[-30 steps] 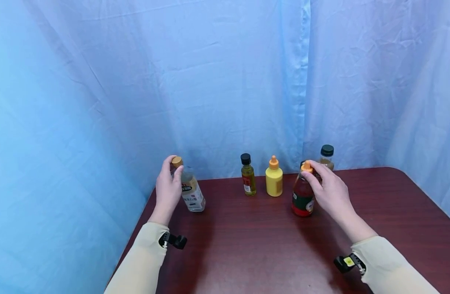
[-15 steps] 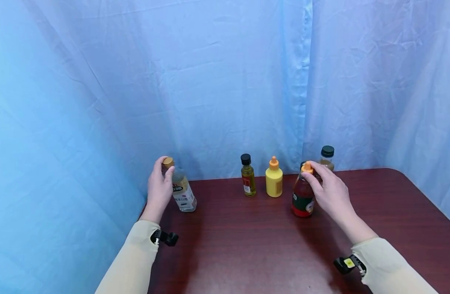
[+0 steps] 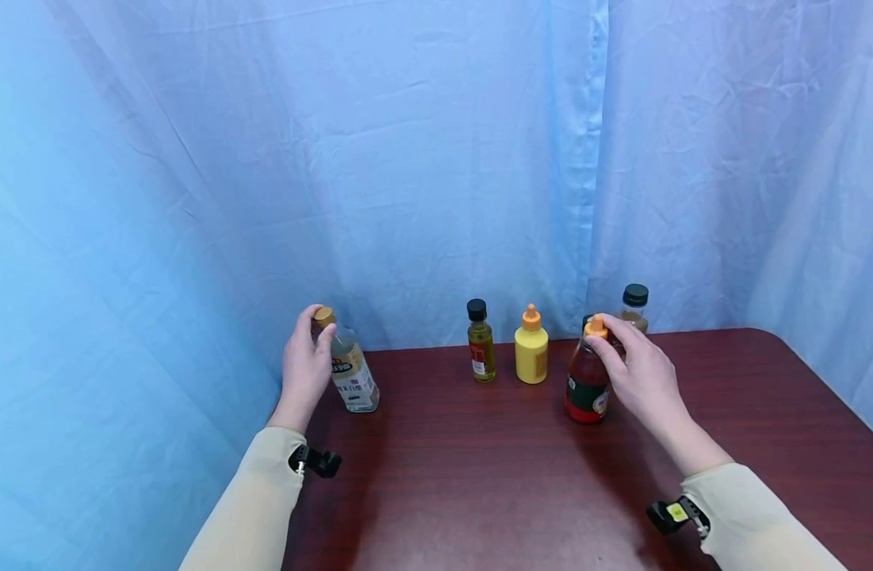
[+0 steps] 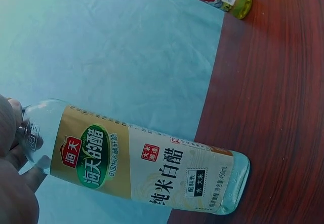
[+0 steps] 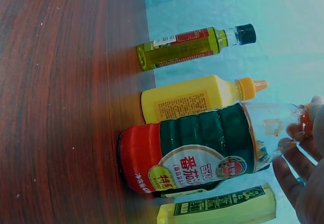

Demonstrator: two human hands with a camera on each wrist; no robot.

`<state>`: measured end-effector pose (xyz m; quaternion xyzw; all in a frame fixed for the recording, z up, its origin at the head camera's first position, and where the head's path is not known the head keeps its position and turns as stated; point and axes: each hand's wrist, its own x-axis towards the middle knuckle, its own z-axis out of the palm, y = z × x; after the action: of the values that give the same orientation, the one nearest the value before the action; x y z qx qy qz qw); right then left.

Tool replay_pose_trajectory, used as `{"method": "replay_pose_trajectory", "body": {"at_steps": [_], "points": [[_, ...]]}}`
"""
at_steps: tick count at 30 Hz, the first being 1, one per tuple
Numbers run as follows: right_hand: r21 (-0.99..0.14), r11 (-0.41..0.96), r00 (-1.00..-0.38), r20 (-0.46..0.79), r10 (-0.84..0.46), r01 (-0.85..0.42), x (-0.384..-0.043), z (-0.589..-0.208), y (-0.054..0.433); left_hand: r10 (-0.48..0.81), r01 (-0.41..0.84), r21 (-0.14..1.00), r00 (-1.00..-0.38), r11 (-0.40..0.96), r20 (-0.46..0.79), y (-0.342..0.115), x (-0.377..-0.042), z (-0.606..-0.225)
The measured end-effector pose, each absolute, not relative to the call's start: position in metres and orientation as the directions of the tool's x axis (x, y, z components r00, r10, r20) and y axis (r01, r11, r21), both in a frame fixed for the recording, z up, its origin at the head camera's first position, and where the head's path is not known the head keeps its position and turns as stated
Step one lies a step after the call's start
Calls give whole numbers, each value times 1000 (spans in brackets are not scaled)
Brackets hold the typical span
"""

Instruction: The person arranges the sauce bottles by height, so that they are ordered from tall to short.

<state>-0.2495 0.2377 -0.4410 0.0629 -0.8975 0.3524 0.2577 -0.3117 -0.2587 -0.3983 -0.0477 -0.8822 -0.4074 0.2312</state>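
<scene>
At the left of the table my left hand (image 3: 306, 366) grips a clear glass vinegar bottle (image 4: 152, 158) around its neck, just below the gold cap (image 3: 325, 316). The bottle's white and gold label faces forward, and its base is at the tabletop. On the right, my right hand (image 3: 646, 382) holds a red ketchup bottle (image 5: 202, 148) by its neck and orange cap (image 3: 596, 326). That bottle has a green label. Part of another dark-capped bottle hides behind it. Left of the ketchup stands a yellow squeeze bottle (image 3: 532, 354) with an orange nozzle.
A small olive oil bottle (image 3: 482, 349) with a black cap stands between the two hands. Behind my right hand is a green-capped bottle (image 3: 634, 305), partly covered. The dark red wooden table (image 3: 465, 476) meets a blue curtain (image 3: 436, 159) at the back.
My left hand has moved left with the vinegar bottle, mostly between the first two frames, then only slightly. The right hand and the ketchup bottle stay in place.
</scene>
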Motion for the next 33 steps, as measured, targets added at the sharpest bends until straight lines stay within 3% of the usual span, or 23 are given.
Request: {"method": "replay_pose_trajectory", "body": {"at_steps": [13,20,33], "points": [[-608,737,-862,502,68,-296,-250,-442,238,-87,276,744,-909,608,408,-263,-310,-397],[-613,733,-861,503,75,-294,-250,-442,237,-77,296,712,-894,637,441,-265,-312,-395],[-610,735,-859,506,73,-297,-250,-442,238,-30,288,730,-921,620,390,-272,-317,-391]]}}
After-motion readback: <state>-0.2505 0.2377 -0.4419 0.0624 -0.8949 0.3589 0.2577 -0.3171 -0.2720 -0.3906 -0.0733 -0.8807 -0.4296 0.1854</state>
